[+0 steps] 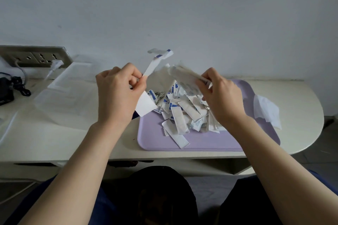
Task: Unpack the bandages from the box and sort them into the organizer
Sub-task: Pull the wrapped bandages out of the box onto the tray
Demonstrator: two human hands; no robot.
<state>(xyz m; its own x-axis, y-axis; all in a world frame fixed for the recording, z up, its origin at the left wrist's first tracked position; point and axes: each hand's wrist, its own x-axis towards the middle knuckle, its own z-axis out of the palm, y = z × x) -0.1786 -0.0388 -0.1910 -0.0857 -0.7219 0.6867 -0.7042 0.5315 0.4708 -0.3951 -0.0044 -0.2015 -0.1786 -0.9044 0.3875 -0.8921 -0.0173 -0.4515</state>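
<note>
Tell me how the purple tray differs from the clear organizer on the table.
The tray is opaque lilac; the organizer is see-through. The tray carries a heap of bandages; no bandages show in the organizer. The tray lies right, the organizer left. Both rest on the table.

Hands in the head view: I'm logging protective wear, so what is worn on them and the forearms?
Nothing: the left hand and right hand are bare, with no gloves, rings or watch visible. The forearms show no sleeves down to the frame edge.
</note>
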